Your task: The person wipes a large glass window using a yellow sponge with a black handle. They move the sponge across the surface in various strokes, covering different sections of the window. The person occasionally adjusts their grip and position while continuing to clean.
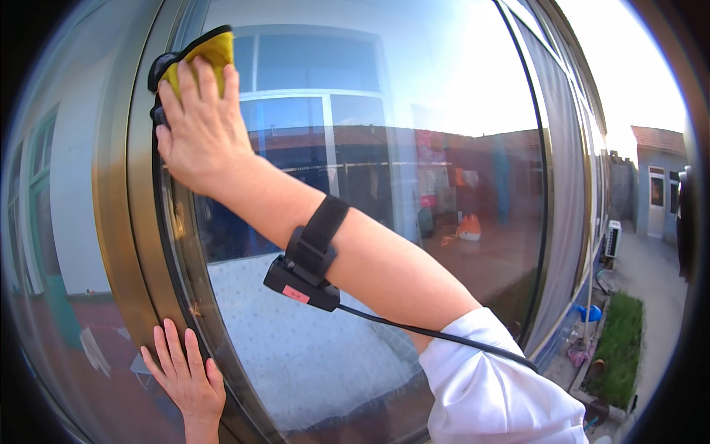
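Note:
My right hand [202,119] is raised at the upper left, its palm and spread fingers pressing a yellow cloth with a black edge [219,50] against the window's left side. Part of the cloth is hidden under the hand. A black strap and a small black device [302,283] with a cable sit on my right forearm. Lower down, my left hand [186,374] lies flat with fingers apart on the brown metal window frame [119,183], holding nothing. The large glass pane [344,222] beside the frame shows reflections, with pale patterned bedding [310,344] behind it.
Another window section with a curtain [557,111] continues to the right. Outside stand an air-conditioner unit [612,238], a blue plastic object [589,313] and a strip of grass [617,344] beside a paved path [654,277]. A small building [660,183] is at the far right.

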Action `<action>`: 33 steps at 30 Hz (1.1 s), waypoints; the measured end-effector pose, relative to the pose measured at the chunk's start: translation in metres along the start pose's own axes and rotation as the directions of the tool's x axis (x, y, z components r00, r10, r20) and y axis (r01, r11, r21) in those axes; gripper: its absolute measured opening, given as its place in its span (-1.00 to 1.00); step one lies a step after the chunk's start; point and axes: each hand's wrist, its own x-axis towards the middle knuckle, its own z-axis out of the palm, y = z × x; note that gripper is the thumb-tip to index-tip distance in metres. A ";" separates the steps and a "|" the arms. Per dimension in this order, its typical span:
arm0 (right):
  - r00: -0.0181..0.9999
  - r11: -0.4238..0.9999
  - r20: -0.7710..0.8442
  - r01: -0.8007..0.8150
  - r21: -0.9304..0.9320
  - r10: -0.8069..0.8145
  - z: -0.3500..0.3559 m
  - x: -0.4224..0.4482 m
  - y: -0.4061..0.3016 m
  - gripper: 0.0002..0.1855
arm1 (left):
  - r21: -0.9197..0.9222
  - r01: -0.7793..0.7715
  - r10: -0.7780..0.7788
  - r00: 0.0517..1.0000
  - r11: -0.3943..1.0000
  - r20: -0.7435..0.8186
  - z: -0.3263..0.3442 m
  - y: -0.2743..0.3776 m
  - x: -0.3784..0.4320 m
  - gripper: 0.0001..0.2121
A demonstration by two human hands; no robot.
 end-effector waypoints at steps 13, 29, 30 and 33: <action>0.999 0.986 -0.028 -0.033 -0.165 0.029 -0.119 -0.039 0.215 -0.37 | 0.236 -0.001 -0.012 0.999 0.972 0.052 -0.019 -0.012 0.002 -0.54; 0.859 0.693 -0.071 -0.456 -0.559 0.507 -0.316 -0.188 0.558 -0.24 | 0.178 0.061 -0.068 0.997 0.982 0.036 -0.011 0.002 0.011 -0.53; 0.846 0.687 -0.074 -0.477 -0.548 0.528 -0.330 -0.205 0.576 -0.24 | 0.175 0.054 -0.060 0.998 0.983 0.026 -0.012 0.003 0.012 -0.53; 0.832 0.730 -0.019 -0.498 -0.468 0.555 -0.350 -0.226 0.583 -0.25 | 0.163 0.035 -0.037 0.999 0.986 0.010 -0.010 0.000 0.011 -0.52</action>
